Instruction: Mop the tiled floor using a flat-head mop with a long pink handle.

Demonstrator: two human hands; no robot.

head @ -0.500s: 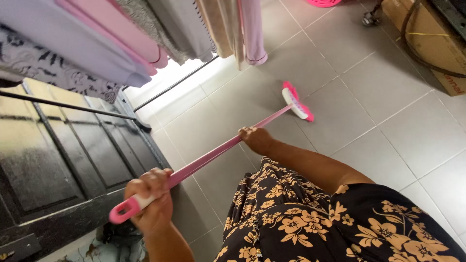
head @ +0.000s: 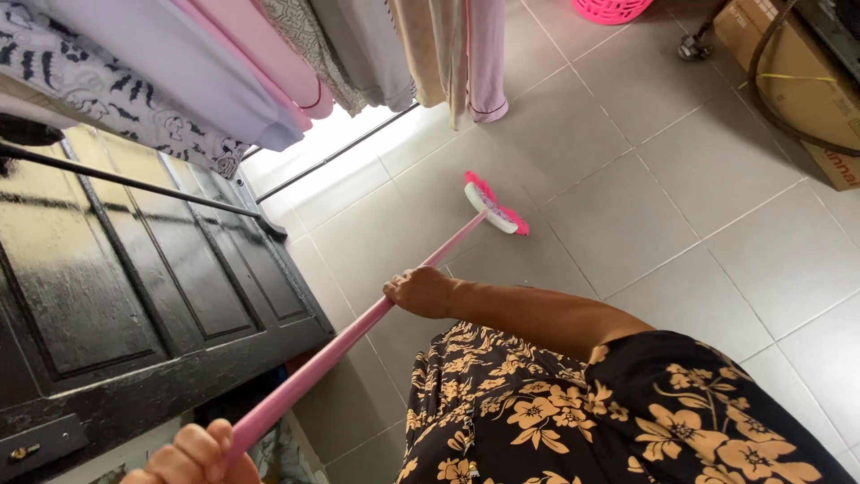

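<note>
Left hand (head: 193, 455): clenching the top end of the pink broom handle (head: 358, 330), down at the bottom edge, probably steering from there.
Right hand (head: 419, 291): gripping the handle midway, knuckles up, likely doing the pushing.
Broom head (head: 495, 206): sitting on the grey tiled floor (head: 699, 179), bristles down, out ahead of the floral dress (head: 582, 412).
Left side: dark panelled door (head: 134, 296) is crowding the handle.
Overhead: hanging clothes (head: 269, 63) are dangling close by.
Far right: cardboard box (head: 797, 81), pink basket (head: 612, 9) well apart.
</note>
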